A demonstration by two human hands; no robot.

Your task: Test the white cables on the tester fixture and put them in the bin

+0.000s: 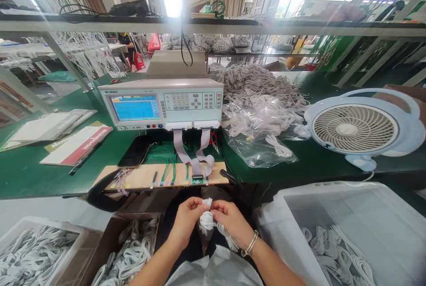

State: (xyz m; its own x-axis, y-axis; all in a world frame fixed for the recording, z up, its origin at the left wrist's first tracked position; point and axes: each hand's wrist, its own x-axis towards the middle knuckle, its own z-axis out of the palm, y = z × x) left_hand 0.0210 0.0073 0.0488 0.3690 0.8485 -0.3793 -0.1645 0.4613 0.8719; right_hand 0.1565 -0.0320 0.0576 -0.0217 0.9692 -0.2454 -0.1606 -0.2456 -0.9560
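Note:
My left hand (pixel 186 219) and my right hand (pixel 229 219) meet low in the middle, just in front of the bench edge. Both pinch a small coiled white cable (pixel 207 220); its plug ends stick up between my fingertips. A loop of the cable trails down past my right wrist, which wears a bracelet. Right above my hands lies a wooden test board (pixel 166 176) with connectors, linked by grey ribbon cables to a cable tester (pixel 163 103) with a lit blue screen.
A green bench (pixel 33 175) carries papers at the left, a clear bag and a heap of white cables (pixel 259 113) in the middle, and a pale blue fan (pixel 356 128) at the right. Below stand a cardboard box (pixel 133 250) and white bins (pixel 336 233) holding coiled cables.

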